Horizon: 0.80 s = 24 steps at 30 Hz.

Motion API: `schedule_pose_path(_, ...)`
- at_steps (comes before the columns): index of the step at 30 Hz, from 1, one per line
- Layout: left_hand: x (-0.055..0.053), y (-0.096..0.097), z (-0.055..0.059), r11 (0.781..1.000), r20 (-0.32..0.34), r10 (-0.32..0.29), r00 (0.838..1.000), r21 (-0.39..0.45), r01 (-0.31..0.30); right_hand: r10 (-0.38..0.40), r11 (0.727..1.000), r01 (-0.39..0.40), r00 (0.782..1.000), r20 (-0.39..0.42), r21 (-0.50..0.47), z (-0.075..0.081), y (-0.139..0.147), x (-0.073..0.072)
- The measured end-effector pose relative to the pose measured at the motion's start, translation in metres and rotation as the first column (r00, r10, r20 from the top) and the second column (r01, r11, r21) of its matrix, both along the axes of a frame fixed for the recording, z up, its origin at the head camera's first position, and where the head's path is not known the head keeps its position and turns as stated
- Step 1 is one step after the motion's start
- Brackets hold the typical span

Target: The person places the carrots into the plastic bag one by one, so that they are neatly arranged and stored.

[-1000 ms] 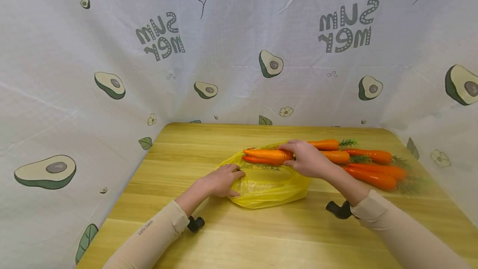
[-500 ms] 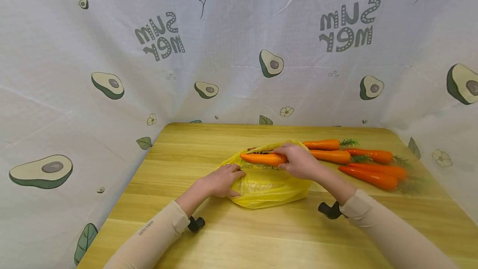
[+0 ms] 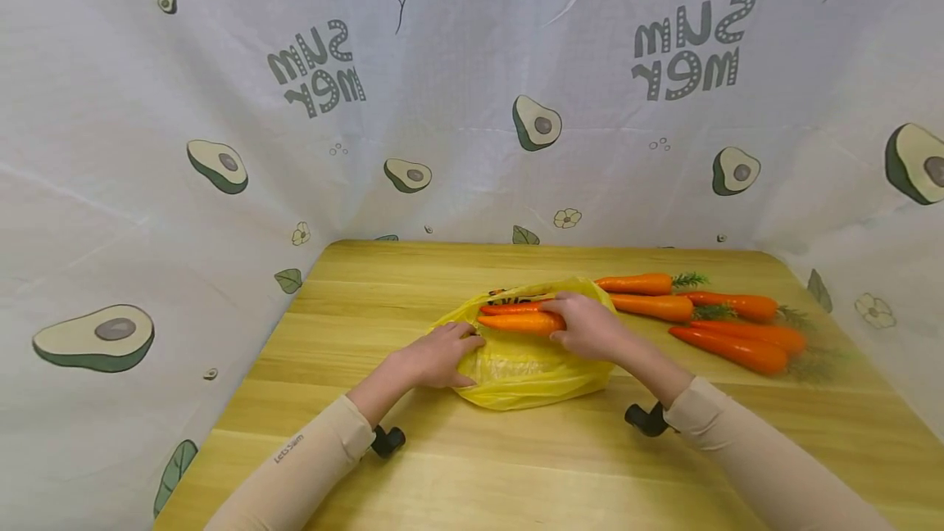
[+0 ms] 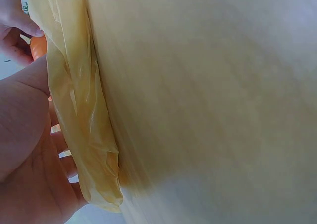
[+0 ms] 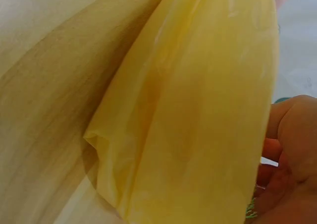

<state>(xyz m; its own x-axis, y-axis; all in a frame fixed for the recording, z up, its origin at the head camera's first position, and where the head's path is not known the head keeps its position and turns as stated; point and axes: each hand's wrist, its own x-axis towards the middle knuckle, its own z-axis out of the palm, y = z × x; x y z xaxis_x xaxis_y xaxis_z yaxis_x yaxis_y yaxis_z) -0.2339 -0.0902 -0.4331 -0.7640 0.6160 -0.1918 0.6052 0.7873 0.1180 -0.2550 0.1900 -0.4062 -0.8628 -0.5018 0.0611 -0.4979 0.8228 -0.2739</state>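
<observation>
In the head view a yellow plastic bag (image 3: 531, 379) lies mouth up on the table. My right hand (image 3: 590, 326) reaches over the bag's right side and grips an orange carrot (image 3: 516, 324), its tip pointing left. Right behind it lies a redder carrot (image 3: 509, 309); whether the hand holds that one too is unclear. My left hand (image 3: 438, 357) rests at the bag's left rim, fingers spread against the plastic. The left wrist view shows its palm (image 4: 29, 159) beside the bag's folded side. The bag hides most of the right fingers in the right wrist view.
Several carrots with green tops, such as an upper carrot (image 3: 637, 284) and a front carrot (image 3: 730, 350), lie right of the bag on the wooden table (image 3: 472, 465). A printed cloth (image 3: 457, 105) encloses the back and sides.
My right hand has moved slightly left and lower into the bag with the carrot. The orange carrot now lies in front of the redder one. The left hand has stayed put.
</observation>
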Motion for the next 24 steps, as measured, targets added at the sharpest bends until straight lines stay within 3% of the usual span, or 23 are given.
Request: schedule_pose_path(24,-0.002,0.000,0.004,1.000,0.007,-0.004,1.000,0.000,0.004,-0.033,0.999,0.037,0.994,-0.106,0.031,-0.012,-0.008,0.002)
